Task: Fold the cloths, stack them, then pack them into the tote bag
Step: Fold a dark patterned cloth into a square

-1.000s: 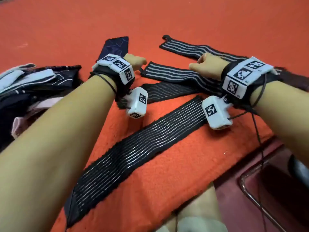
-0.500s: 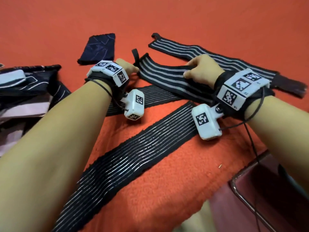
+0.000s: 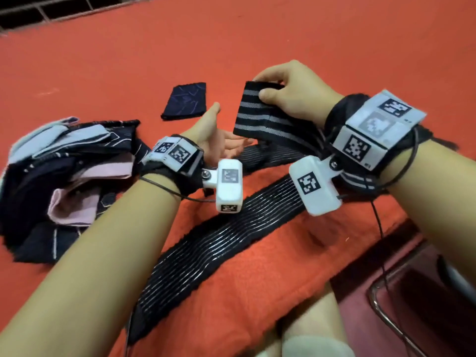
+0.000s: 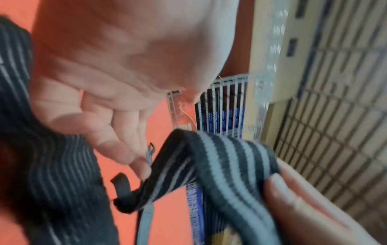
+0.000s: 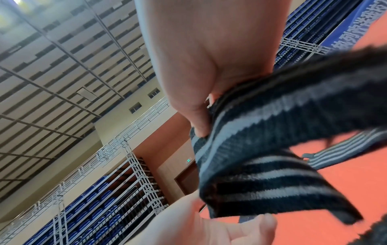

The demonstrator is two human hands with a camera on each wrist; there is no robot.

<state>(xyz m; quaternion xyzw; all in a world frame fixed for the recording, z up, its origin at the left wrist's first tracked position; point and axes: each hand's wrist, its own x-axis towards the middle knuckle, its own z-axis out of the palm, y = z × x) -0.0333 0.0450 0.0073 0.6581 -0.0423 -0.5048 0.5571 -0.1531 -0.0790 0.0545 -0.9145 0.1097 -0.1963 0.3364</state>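
Lifting a black cloth band with grey stripes (image 3: 260, 112) above the orange carpet (image 3: 257, 42).
The band's end is pinched by the right hand (image 3: 296, 91); the left hand (image 3: 219, 140) is held open, palm up, just under it.

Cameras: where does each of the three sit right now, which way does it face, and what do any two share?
Head: worn on the head, facing forward and down at the red mat; shows both forearms, left hand and right hand.
Left wrist: looks along the open palm toward a white railing.
Right wrist: tilted up at the ceiling; shows its hand's fingers.
Shared: all three show the striped band that the right hand pinches.
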